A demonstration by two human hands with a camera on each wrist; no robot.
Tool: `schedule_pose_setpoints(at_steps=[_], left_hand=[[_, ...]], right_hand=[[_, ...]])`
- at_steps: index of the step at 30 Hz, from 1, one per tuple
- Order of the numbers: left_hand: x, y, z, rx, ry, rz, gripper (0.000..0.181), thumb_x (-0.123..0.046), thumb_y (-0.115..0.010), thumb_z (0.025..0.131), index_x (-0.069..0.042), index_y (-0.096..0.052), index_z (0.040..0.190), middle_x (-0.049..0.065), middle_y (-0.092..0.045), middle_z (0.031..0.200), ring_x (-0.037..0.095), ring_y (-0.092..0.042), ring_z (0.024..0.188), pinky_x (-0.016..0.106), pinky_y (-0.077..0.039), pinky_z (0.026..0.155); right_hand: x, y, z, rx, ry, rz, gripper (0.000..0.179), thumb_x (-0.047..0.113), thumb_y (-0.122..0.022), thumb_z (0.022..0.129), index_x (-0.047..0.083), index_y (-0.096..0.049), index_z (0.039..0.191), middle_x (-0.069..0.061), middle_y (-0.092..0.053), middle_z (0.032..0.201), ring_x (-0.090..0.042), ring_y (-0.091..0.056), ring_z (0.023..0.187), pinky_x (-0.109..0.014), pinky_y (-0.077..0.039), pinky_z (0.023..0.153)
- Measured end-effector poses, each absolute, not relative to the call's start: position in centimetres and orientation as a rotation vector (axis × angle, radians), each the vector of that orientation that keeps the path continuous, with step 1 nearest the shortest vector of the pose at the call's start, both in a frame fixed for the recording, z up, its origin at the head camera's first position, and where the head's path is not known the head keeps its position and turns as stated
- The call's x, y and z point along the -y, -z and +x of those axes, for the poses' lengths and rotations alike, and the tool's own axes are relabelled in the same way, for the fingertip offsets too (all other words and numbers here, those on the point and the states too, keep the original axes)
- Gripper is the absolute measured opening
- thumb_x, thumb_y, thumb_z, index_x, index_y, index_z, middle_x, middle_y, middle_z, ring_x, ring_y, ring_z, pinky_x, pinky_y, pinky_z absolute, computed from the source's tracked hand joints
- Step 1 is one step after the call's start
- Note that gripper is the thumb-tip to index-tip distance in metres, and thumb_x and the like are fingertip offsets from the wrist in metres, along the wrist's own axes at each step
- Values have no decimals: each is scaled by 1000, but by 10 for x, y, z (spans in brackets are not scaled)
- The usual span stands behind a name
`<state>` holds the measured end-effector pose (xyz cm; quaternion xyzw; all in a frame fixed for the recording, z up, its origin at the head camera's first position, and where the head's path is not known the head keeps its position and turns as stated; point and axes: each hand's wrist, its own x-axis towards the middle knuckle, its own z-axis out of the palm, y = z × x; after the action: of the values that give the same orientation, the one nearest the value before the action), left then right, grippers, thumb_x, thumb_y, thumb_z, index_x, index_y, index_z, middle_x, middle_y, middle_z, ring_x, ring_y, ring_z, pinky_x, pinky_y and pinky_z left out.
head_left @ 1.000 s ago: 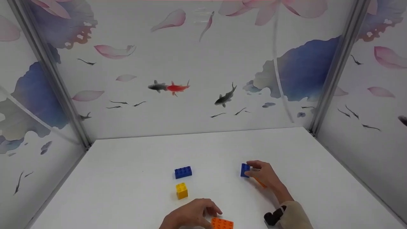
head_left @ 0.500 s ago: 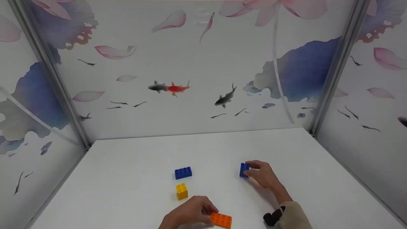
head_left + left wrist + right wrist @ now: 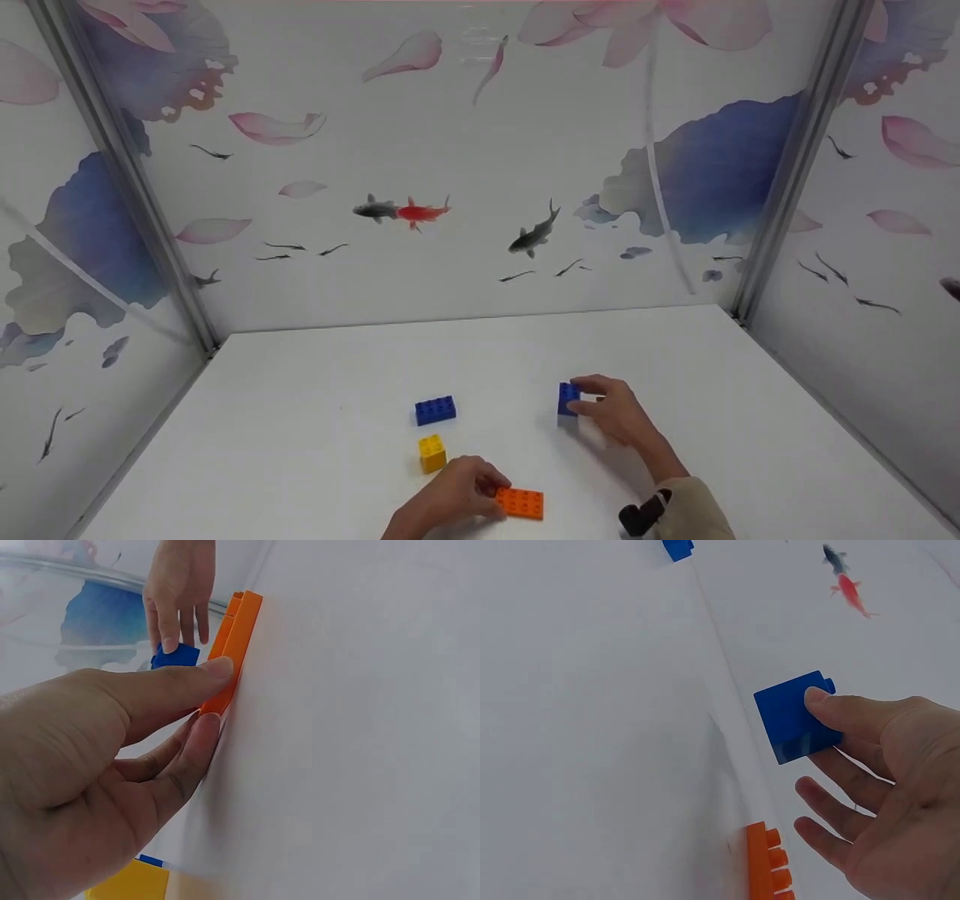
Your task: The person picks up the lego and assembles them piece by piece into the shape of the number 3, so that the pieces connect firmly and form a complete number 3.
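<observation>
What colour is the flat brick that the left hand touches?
Orange. The flat brick under the left hand shows best in the head view.

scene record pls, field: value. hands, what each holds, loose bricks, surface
left hand: fingers pinch the flat orange brick lying on the table
right hand: thumb and fingers hold a blue brick, lifted off the table
loose bricks: blue brick with studs up; yellow brick just in front of it, a small gap between them
surface: white table
backdrop: fish-print walls

Flat orange brick plate [image 3: 521,503], studs up, lying on the table near the front edge. Small blue brick [image 3: 568,399], lifted just off the table, well apart to the right.
</observation>
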<state>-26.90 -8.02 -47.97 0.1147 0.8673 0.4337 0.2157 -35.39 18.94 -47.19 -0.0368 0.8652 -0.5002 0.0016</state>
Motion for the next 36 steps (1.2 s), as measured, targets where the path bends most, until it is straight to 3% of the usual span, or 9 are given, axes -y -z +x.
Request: schedule_pose_setpoints(at_steps=[10, 20, 36], left_hand=[[78, 483, -271, -2426, -1230, 287, 22, -17, -77, 71, -19, -69, 92, -2, -61, 82, 16, -54, 76, 32, -50, 75], [79, 484, -274, -2424, -1260, 254, 25, -16, -79, 69, -17, -69, 92, -1, -61, 82, 16, -54, 76, 31, -51, 74], [78, 483, -272, -2408, -1286, 247, 24, -15, -77, 71, -19, -69, 93, -2, -63, 84, 17, -56, 77, 34, -53, 78]], right_hand=[[-176, 446, -340, -2675, 1641, -219, 46, 21, -72, 78, 16, -59, 121, -4, -62, 115, -21, -58, 107, -39, -51, 90], [-168, 426, -317, -2672, 1610, -448, 46, 28, -72, 78, 15, -59, 120, -10, -62, 114, -26, -60, 103, -36, -54, 83], [-151, 431, -282, -2606, 1540, -552, 46, 37, -70, 78, 17, -57, 118, -4, -64, 112, -21, -60, 103, -34, -53, 85]])
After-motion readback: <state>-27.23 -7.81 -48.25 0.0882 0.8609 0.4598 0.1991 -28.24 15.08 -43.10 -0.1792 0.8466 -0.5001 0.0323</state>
